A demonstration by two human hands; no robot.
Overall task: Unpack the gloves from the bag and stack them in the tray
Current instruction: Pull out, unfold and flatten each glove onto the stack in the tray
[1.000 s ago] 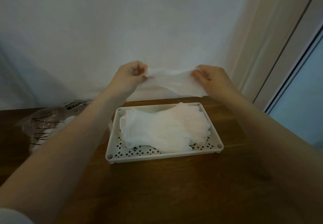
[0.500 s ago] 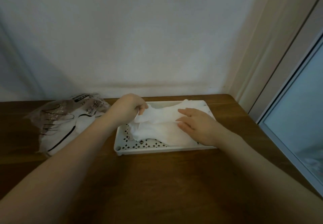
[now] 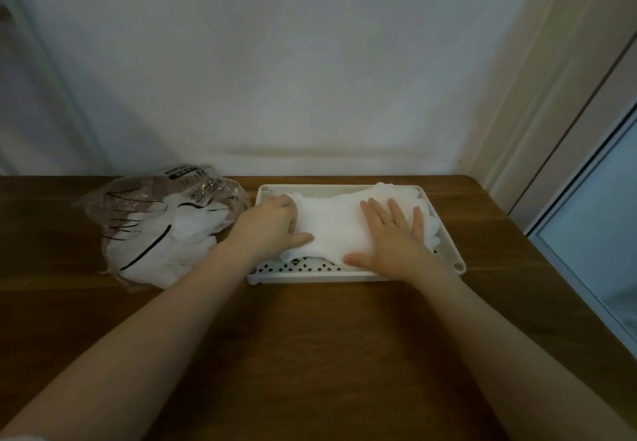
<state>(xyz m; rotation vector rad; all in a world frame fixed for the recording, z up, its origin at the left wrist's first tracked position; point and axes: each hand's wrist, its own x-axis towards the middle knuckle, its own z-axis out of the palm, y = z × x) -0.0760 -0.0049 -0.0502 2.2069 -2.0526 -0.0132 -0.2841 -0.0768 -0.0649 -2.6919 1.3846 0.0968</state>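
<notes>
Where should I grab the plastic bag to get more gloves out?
Probably pinch the bag at its crumpled near edge, coming from the tray side with the left hand; white gloves bulge there, though the opening itself isn't clear.

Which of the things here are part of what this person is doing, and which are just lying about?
Part of the job:
- left hand and right hand, both on the stack
- white gloves stacked in the tray
- plastic bag with more gloves inside

Just there:
- wooden table
- wall
- window frame
</notes>
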